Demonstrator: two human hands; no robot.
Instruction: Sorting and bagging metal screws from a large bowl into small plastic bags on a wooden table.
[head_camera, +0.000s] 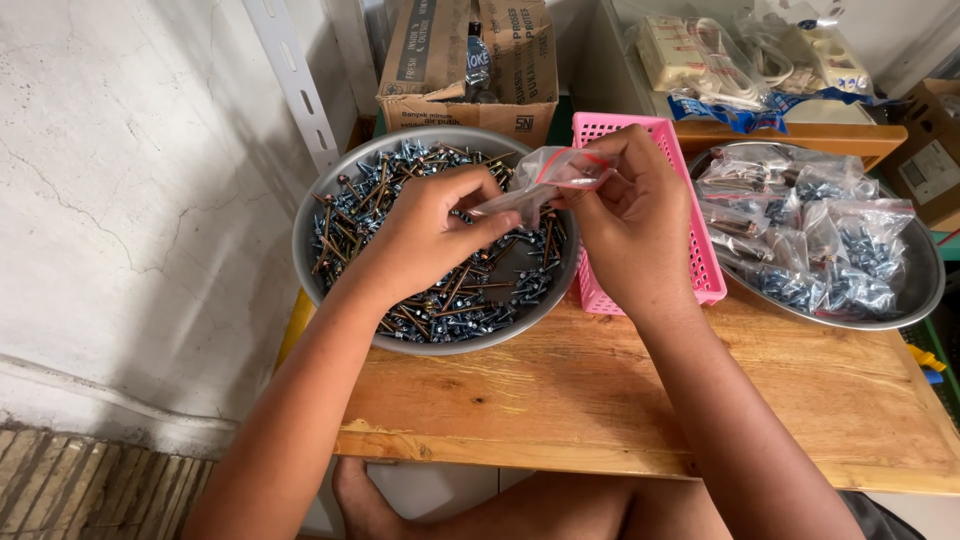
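Head view: both hands (430, 235) (630, 220) hold bag (545, 178) over screw-filled bowl (330, 200).

A small clear plastic bag (545, 180) with a red zip strip sits near centre. At twelve o'clock stands a brown cardboard box (470, 70) (flaps open). At three o'clock, filled clear bags (810, 240) lie heaped; at one o'clock, clear-wrapped packs (740, 55).

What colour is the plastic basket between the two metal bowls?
Pink. The basket shows best in the head view, partly behind the right hand.
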